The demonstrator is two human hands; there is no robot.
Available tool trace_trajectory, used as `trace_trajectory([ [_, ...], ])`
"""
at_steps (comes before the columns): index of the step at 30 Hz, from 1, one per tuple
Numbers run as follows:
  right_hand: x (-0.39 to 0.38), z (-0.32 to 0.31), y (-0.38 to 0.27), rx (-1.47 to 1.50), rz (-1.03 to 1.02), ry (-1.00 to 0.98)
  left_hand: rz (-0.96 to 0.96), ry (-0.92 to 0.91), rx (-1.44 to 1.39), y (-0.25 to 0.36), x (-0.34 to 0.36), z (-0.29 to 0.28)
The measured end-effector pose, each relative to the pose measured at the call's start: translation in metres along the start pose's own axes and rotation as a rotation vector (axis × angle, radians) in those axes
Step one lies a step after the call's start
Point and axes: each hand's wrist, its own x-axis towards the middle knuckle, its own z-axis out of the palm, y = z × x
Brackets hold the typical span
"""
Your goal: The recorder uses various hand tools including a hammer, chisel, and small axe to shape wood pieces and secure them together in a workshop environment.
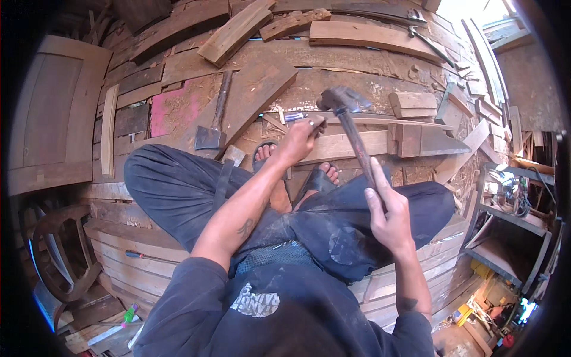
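My right hand (389,211) is wrapped round the handle of a claw hammer (355,134), raised at an angle in front of my right knee. Its dark metal head is slightly blurred, above and to the right of my left hand (300,140). The left fingers are pinched together over the near end of a light wooden strip (351,146); what they hold, if anything, is too small to make out. Just beyond lies a small blue-and-white cylinder (294,117). A joined wooden piece (425,140) lies at the strip's right end.
A heavy-headed tool (210,137) with a wooden handle lies left, beside a broad board (262,83). Thick timbers (372,37) and another hammer (431,45) lie at the back. A panelled door (53,113) stands far left, a wooden shelf box (511,238) at right.
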Motion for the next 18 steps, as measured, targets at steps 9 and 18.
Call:
trace_trajectory([
  [9,-0.007,-0.014,-0.004,0.038,-0.327,0.252,-0.059,-0.036,-0.019,-0.01,0.003,-0.005],
  [18,0.0,-0.001,0.007,0.006,0.164,-0.03,-0.041,0.022,-0.008,-0.012,-0.003,-0.005],
])
